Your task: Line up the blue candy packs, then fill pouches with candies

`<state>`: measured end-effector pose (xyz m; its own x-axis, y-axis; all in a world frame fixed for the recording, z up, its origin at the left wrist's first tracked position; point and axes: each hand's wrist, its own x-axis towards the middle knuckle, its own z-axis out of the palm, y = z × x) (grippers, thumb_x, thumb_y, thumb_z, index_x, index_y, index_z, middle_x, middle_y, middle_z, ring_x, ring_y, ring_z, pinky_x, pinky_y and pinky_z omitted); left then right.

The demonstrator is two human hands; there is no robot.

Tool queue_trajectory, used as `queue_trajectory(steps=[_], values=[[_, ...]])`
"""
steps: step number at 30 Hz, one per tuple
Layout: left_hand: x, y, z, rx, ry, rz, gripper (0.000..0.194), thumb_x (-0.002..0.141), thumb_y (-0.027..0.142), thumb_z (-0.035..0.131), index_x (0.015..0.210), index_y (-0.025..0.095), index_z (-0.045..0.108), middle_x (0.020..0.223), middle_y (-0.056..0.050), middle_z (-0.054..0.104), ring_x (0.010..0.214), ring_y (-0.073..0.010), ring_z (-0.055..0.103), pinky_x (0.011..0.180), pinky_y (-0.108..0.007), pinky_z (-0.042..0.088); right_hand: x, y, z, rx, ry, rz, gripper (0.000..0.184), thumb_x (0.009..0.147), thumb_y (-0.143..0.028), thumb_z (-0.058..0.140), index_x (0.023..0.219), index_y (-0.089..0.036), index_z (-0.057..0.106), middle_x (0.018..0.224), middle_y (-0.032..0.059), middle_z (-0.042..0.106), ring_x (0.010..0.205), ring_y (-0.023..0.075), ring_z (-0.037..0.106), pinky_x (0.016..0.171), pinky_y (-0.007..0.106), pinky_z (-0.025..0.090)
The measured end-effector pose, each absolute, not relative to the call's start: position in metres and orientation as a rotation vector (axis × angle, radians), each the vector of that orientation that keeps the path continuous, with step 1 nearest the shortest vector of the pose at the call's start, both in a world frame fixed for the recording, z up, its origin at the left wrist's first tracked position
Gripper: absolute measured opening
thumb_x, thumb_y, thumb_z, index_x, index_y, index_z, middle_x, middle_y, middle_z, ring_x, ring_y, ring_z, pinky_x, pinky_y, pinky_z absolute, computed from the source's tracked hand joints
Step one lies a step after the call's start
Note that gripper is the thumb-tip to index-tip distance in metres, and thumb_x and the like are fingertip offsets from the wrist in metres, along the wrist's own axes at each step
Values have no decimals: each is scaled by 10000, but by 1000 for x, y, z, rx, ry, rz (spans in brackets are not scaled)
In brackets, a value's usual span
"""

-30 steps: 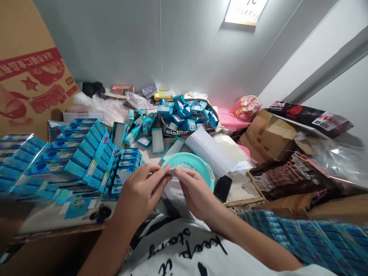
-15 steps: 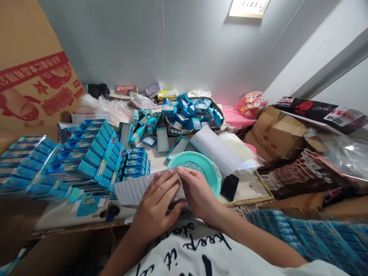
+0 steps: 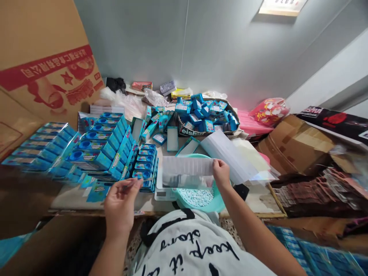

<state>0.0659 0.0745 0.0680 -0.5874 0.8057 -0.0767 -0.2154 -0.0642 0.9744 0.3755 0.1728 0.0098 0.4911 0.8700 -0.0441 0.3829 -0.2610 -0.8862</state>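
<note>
My right hand [image 3: 221, 174] pinches the right end of a whitish, partly see-through lined sheet [image 3: 188, 166]. The sheet is blurred and hangs across a turquoise plastic bowl [image 3: 220, 205]. Small pale pellets [image 3: 197, 196] lie in the bowl. Off to the left, my left hand [image 3: 122, 203] is closed in a pinch, palm turned up. A thin pale sliver shows at its fingertips, too small to name. That hand is in front of stacked blue boxes [image 3: 146, 158], apart from the sheet.
A white scale [image 3: 166, 194] shows beside the bowl. More blue boxes [image 3: 94, 147] are stacked at the left. Behind stands an open carton [image 3: 186, 132] heaped with small blue boxes. White sheets [image 3: 227, 157] and a dark phone [image 3: 242, 191] lie right of the bowl. Cardboard boxes [image 3: 293, 138] stand farther right.
My hands were together at the sheet over the bowl's near edge. The left hand has let go and moved left; the right has moved right with the sheet. The view has shifted left.
</note>
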Motion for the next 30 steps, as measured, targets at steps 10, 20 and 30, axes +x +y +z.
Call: queue_trajectory(steps=[10,20,30], values=[[48,79,51,385,1394,1565,515,571,281,921,948,177,586,888,-13,712,874,-155,715,791,-268,612,254,143,51,-1067,-1698,1605,477,908,-485,624,1315,-240,577,1145,79,676,966,208,650,799,324,525],[39,90,3,846,1905,1399,414,673,499,794,848,196,573,790,-26,675,748,-206,688,721,-356,578,192,151,-6,-1257,-1755,1776,225,884,-284,662,697,-168,613,544,-36,581,510,114,492,497,232,337],[25,101,-20,1332,2253,1040,231,820,455,659,756,236,622,804,-32,711,806,-240,666,792,-341,470,185,170,-37,-1365,-1780,1891,242,835,-290,729,667,-164,609,550,-23,601,517,111,531,491,208,366]])
